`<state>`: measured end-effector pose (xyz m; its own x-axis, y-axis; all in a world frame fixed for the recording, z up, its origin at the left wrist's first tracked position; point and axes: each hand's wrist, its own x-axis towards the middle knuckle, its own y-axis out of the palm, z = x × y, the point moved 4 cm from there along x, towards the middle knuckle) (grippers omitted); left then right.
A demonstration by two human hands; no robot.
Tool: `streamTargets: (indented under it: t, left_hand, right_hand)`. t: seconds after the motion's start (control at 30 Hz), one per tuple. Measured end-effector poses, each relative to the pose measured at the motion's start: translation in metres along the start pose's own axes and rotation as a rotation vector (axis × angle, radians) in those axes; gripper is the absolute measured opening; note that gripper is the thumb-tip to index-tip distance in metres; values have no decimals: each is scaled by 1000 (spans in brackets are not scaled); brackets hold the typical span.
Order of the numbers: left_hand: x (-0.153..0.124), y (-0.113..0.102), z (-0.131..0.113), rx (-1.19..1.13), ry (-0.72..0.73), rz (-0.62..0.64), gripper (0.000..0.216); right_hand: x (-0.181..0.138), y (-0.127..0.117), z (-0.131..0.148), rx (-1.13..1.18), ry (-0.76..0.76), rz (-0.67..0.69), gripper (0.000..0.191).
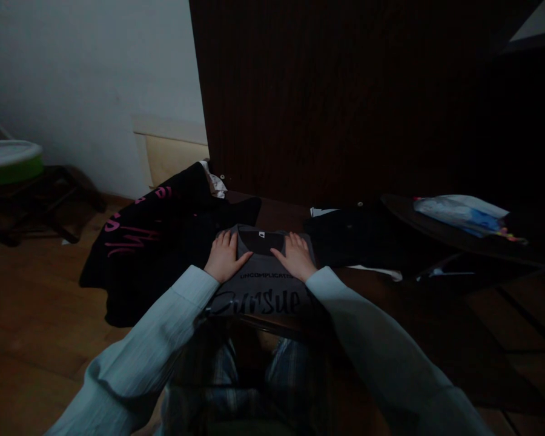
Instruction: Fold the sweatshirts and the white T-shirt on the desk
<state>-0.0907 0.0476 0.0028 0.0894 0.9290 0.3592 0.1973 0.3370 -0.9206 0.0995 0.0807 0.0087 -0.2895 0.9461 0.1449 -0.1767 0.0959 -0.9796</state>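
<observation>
A grey T-shirt point(267, 266) with dark printed lettering lies folded in front of me, its neckline and small white label facing up at the far side. My left hand point(224, 255) rests flat on the left shoulder of the shirt, fingers stretched out and the thumb pointing toward the collar. On the opposite shoulder my right hand point(296, 254) lies the same way, palm down with fingers extended. Neither hand grips the cloth. The shirt's near edge reaches the edge of the dark table point(272, 327).
Black clothing point(140, 242) with pink lettering drapes over the table's left side. Dark folded cloth point(354, 236) lies to the right. Farther right, a plastic package point(463, 213) sits on a dark round-edged surface. A green-sided tub point(11, 166) stands on a stool at left. A dark panel point(345, 103) rises behind.
</observation>
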Motion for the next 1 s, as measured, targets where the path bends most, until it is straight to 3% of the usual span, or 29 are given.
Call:
streamTargets:
  t: [0.2, 0.3, 0.4, 0.53, 0.6, 0.67, 0.83, 1.0]
  left_hand:
    - [0, -3, 3, -80, 9, -65, 59]
    - [2, -2, 4, -130, -1, -52, 57]
    - [4, -8, 8, -237, -21, -35, 51]
    - [-12, -31, 21, -441, -22, -20, 41]
    - [-31, -45, 30, -493, -32, -15, 40]
    - [-54, -54, 38, -512, -35, 34, 39]
    - [-92, -60, 48, -527, -119, 156, 46]
    - [-92, -56, 42, -478, -126, 197, 56]
  right_hand:
    - [-1, 0, 1, 30, 6, -33, 58]
    - [1, -2, 0, 154, 11, -84, 53]
    - [3, -10, -12, 472, 97, -192, 39]
    - [-16, -27, -46, 1041, 298, -368, 26]
    - [-35, -30, -62, 1318, 402, -291, 20]
    - [-58, -31, -73, 1526, 490, -109, 15]
    - [-100, -33, -91, 1689, 824, 211, 15]
    - [-97, -27, -87, 1727, 804, 310, 15]
